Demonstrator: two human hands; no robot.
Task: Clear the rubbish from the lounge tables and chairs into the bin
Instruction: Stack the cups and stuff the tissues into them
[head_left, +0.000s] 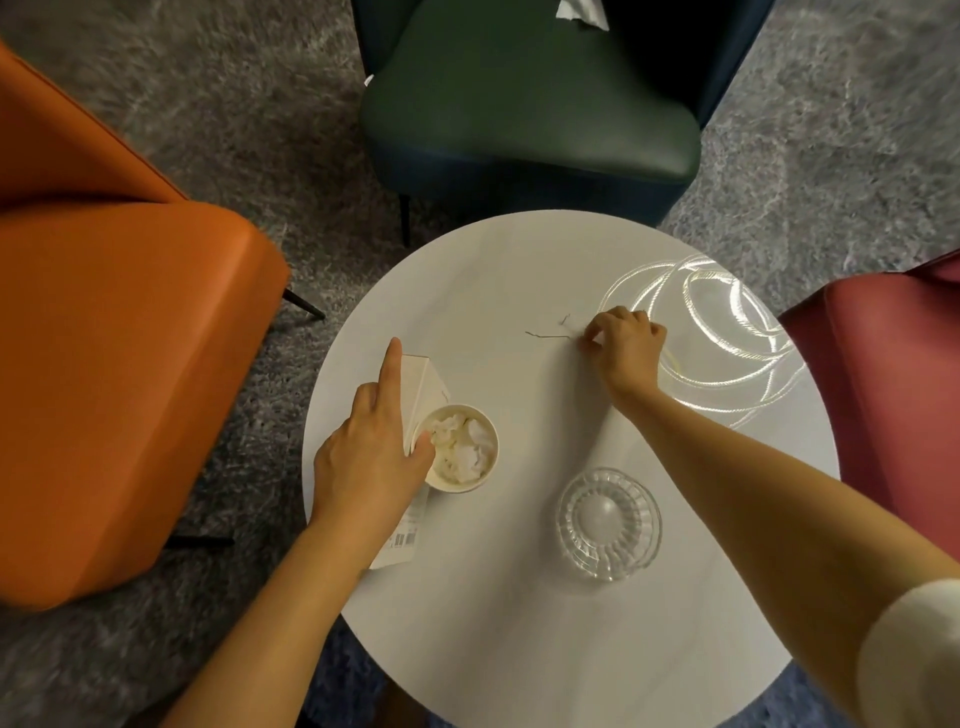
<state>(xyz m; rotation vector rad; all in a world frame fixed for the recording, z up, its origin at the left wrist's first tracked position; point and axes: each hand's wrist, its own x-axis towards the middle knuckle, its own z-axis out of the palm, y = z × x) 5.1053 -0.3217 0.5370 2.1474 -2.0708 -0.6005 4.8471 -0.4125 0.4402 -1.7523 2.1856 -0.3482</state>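
Rubbish is half gathered — your left hand (371, 447) grips the carton (421, 382) and tissue-stuffed cup (462, 449) at lower left, your right hand (623, 338) pinches a scrap (567, 321) mid-frame on the table (519, 623) — while a tissue (582, 10) waits on the green chair (519, 104) up top, no bin visible.

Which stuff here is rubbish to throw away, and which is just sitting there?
Rubbish: paper cup of tissues, carton, paper scrap, thin strand, tissue on green chair.
Just there: glass dish, orange chair, red chair.
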